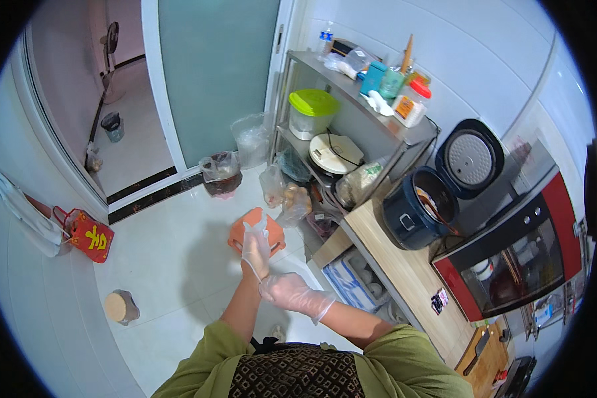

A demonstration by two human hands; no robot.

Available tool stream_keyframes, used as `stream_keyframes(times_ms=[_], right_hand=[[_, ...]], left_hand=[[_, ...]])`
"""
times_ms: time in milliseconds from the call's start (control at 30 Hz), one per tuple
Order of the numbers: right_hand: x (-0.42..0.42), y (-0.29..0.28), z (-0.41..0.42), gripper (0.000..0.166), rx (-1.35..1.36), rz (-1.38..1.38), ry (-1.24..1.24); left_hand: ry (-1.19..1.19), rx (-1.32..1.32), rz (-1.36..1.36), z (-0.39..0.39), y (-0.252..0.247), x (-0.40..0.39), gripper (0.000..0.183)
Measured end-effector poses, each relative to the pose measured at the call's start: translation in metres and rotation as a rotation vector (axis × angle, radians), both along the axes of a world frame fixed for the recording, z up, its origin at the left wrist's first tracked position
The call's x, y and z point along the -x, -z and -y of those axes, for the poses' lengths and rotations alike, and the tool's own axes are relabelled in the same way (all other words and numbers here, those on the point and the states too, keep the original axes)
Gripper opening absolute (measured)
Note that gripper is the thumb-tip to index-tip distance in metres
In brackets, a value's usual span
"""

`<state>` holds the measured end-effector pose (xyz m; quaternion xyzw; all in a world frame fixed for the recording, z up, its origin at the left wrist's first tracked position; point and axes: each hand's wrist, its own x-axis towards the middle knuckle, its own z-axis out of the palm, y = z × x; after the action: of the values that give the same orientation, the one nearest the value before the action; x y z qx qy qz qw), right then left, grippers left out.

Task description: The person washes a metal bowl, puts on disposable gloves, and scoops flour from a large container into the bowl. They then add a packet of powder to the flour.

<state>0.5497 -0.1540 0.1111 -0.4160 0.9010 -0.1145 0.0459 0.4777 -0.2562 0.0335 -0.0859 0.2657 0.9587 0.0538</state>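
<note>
My left hand (255,251) points away from me, partly inside a clear disposable plastic glove (259,229) whose loose fingertips stick out beyond it. It holds nothing. My right hand (288,292) wears another clear plastic glove and is closed at my left wrist, pinching the cuff of the left glove and drawing it taut. Both hands are in the air above the tiled floor. Behind the left hand, lower down, stands an orange plastic stool (236,231), partly hidden by the glove.
On the right, a wooden counter (378,244) bears an open rice cooker (410,214), a red-and-black cabinet (512,268) and a knife (477,350) on a cutting board. A metal shelf (348,84) stands ahead. Bagged bin (222,181), bagged produce (294,201) and small stool (121,307) sit on the floor.
</note>
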Motion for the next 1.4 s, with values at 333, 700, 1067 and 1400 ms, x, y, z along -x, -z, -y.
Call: stream_keyframes(times_ms=[333, 700, 1067, 1400], right_hand=[[0.106, 0.000, 0.123, 0.014, -0.062, -0.135, -0.088], [0.179, -0.008, 0.224, 0.016, 0.335, -0.214, 0.361], [0.250, 0.010, 0.263, 0.011, 0.236, -0.135, 0.061], [0.330, 0.015, 0.289, 0.008, 0.161, 0.052, 0.304]], left_hand=[[-0.085, 0.054, 0.025, 0.122, -0.002, 0.131, 0.044], [0.185, -0.035, 0.048, 0.224, -0.044, 0.196, 0.064], [0.266, -0.065, 0.125, 0.257, 0.024, 0.265, 0.043], [0.470, 0.823, -0.108, 0.262, -0.034, 0.357, 0.079]])
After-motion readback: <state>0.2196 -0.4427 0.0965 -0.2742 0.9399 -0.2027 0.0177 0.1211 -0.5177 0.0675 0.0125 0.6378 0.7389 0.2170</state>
